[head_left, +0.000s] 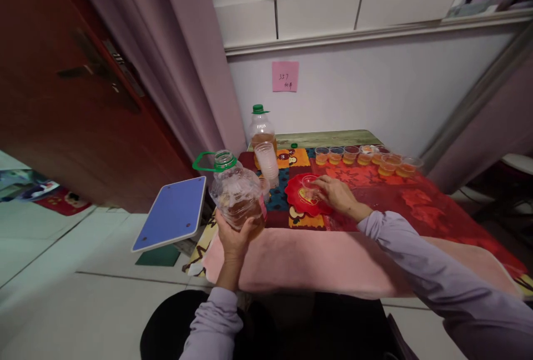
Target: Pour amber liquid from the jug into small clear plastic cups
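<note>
A big clear plastic bottle with amber liquid and a green neck handle (238,196) is in the left hand (237,232), whose fingers spread widely around its lower part. Its long axis is near upright, the open mouth leaning leftward, away from the small clear plastic cup (308,182). This cup is to the bottle's right, at the round red scalloped plate (296,203); the right hand (335,193) is nearer, its fingers nearly closed upon the rim. Beyond the bottle stands a stack of clear cups (267,161).
</note>
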`<move>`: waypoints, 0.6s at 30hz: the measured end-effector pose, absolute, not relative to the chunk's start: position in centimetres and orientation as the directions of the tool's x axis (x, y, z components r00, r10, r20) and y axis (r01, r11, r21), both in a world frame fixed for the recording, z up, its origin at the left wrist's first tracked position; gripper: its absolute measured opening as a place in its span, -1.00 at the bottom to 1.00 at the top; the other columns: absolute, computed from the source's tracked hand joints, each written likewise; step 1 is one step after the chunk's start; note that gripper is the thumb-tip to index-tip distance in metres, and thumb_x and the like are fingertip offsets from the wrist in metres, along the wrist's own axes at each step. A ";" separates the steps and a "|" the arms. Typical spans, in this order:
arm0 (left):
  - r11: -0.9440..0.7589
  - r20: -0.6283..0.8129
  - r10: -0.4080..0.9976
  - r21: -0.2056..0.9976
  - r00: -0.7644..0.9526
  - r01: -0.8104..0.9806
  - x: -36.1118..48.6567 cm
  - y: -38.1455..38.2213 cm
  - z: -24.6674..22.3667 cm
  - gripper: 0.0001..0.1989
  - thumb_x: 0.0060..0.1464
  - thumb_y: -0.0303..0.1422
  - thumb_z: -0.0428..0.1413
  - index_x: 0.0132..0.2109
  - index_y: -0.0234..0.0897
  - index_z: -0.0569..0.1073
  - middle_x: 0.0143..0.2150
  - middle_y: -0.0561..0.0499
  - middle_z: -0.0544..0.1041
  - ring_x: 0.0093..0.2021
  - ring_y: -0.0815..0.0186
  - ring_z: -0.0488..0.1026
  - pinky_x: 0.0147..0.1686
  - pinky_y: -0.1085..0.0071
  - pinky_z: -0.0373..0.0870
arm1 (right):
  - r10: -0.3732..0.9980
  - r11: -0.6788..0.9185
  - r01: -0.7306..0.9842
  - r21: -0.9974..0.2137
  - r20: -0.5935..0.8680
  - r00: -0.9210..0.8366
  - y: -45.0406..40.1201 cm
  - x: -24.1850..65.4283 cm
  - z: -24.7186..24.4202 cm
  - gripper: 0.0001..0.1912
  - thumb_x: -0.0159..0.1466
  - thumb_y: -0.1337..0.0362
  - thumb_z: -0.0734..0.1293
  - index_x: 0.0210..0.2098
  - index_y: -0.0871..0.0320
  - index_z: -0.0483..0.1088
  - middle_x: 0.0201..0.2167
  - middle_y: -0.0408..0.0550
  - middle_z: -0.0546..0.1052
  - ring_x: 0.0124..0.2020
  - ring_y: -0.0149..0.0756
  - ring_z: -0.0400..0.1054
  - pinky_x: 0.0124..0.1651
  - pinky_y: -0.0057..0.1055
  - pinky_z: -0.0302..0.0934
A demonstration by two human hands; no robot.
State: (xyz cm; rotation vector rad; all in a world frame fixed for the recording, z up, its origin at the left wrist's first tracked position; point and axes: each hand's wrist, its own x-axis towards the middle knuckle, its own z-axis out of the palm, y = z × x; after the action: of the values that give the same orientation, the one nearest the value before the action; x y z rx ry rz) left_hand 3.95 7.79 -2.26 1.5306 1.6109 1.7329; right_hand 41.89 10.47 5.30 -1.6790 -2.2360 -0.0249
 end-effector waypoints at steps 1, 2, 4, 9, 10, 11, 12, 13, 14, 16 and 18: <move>-0.312 0.474 0.797 0.854 -0.375 0.417 3.9 7.8 -2.3 0.10 -0.06 0.11 0.46 0.49 -0.24 0.26 0.30 -0.32 0.59 0.23 -0.12 0.63 0.24 -0.05 0.55 | 0.920 0.306 0.930 -0.205 0.316 -0.233 10.2 42.1 5.6 -0.63 0.52 0.24 0.37 0.25 0.07 0.64 0.21 0.17 0.66 -0.01 -0.02 0.63 -0.05 -0.23 0.49; -0.311 0.479 0.791 0.850 -0.380 0.426 3.9 7.9 -2.4 0.10 -0.06 0.12 0.46 0.49 -0.24 0.26 0.30 -0.32 0.58 0.23 -0.12 0.63 0.24 -0.05 0.55 | 0.906 0.315 0.919 -0.237 0.365 -0.216 10.0 42.2 6.0 -0.60 0.51 0.22 0.38 0.28 0.06 0.62 0.24 0.18 0.64 0.04 0.01 0.62 0.01 -0.19 0.50; -0.308 0.487 0.783 0.844 -0.387 0.440 3.8 8.0 -2.5 0.10 -0.06 0.14 0.46 0.48 -0.24 0.26 0.29 -0.31 0.59 0.23 -0.12 0.63 0.24 -0.04 0.55 | 0.862 0.342 0.866 -0.364 0.489 -0.135 9.3 42.0 6.7 -0.61 0.51 0.16 0.38 0.27 0.07 0.61 0.24 0.18 0.64 0.10 0.06 0.61 0.10 -0.11 0.51; -0.328 0.478 0.796 0.856 -0.371 0.400 3.9 7.7 -2.2 0.15 -0.08 0.17 0.47 0.49 -0.23 0.20 0.34 -0.36 0.54 0.26 -0.11 0.61 0.27 -0.03 0.54 | 0.851 0.347 0.458 -0.818 0.480 0.213 7.5 36.5 5.8 -0.63 0.54 -0.02 0.31 0.10 0.05 0.61 -0.09 0.09 0.72 -0.18 -0.04 0.63 -0.06 -0.12 0.58; -0.331 0.469 0.807 0.862 -0.359 0.383 3.9 7.6 -1.9 0.16 -0.10 0.17 0.48 0.48 -0.22 0.19 0.35 -0.36 0.53 0.26 -0.10 0.61 0.28 -0.03 0.53 | 0.872 0.347 0.376 -0.859 0.443 0.207 7.3 34.7 5.0 -0.63 0.53 -0.04 0.31 0.07 0.04 0.61 -0.12 0.08 0.72 -0.21 -0.06 0.63 -0.09 -0.13 0.59; -0.332 0.457 0.821 0.870 -0.342 0.365 4.0 7.4 -1.6 0.17 -0.12 0.15 0.50 0.48 -0.21 0.19 0.36 -0.35 0.53 0.26 -0.09 0.61 0.29 -0.03 0.53 | 0.893 0.350 0.312 -0.883 0.415 0.172 7.0 32.9 4.0 -0.64 0.51 -0.05 0.33 0.05 0.04 0.61 -0.13 0.08 0.71 -0.21 -0.07 0.63 -0.11 -0.13 0.59; -0.330 0.442 0.836 0.878 -0.325 0.345 4.0 7.3 -1.2 0.17 -0.14 0.14 0.51 0.46 -0.20 0.19 0.34 -0.34 0.54 0.25 -0.09 0.62 0.29 -0.03 0.54 | 0.911 0.352 0.252 -0.902 0.392 0.131 6.9 31.0 3.0 -0.63 0.48 -0.05 0.35 0.05 0.04 0.60 -0.13 0.09 0.71 -0.22 -0.07 0.63 -0.12 -0.13 0.60; -0.323 0.423 0.851 0.889 -0.312 0.325 4.1 7.1 -0.7 0.16 -0.16 0.12 0.53 0.44 -0.19 0.21 0.32 -0.32 0.55 0.23 -0.08 0.63 0.28 -0.03 0.55 | 0.926 0.343 0.194 -0.919 0.366 0.094 6.8 29.3 1.9 -0.61 0.46 -0.06 0.37 0.09 0.05 0.58 -0.10 0.11 0.70 -0.20 -0.06 0.64 -0.13 -0.13 0.62; -0.309 0.401 0.862 0.901 -0.311 0.306 4.1 7.0 -0.2 0.13 -0.18 0.10 0.54 0.41 -0.19 0.24 0.29 -0.30 0.58 0.21 -0.07 0.64 0.26 -0.03 0.56 | 0.938 0.331 0.147 -0.932 0.342 0.059 6.7 27.7 0.9 -0.57 0.44 -0.05 0.40 0.14 0.06 0.56 -0.05 0.14 0.70 -0.17 -0.05 0.65 -0.10 -0.11 0.63; -0.266 0.356 0.870 0.921 -0.341 0.284 4.4 6.8 1.0 0.06 -0.20 0.07 0.55 0.34 -0.18 0.30 0.21 -0.26 0.62 0.15 -0.04 0.67 0.22 0.00 0.58 | 0.947 0.319 0.090 -0.943 0.320 -0.005 6.5 25.3 -0.9 -0.46 0.40 -0.04 0.45 0.26 0.08 0.49 0.10 0.20 0.66 -0.02 0.00 0.65 0.00 -0.05 0.65; -0.227 0.319 0.868 0.937 -0.380 0.267 4.7 6.6 2.2 0.00 -0.22 0.03 0.57 0.28 -0.18 0.34 0.16 -0.21 0.64 0.09 0.01 0.68 0.18 0.04 0.60 | 0.937 0.346 0.067 -0.936 0.341 -0.073 6.2 23.8 -2.3 -0.33 0.37 -0.01 0.49 0.39 0.06 0.41 0.25 0.24 0.58 0.13 0.04 0.61 0.11 0.02 0.64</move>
State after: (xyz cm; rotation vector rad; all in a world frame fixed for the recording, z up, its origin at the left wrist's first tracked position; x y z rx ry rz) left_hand 4.71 6.64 2.22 1.3571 1.5528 1.6465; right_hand 23.84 6.22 -2.27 -0.9706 -1.4558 0.9485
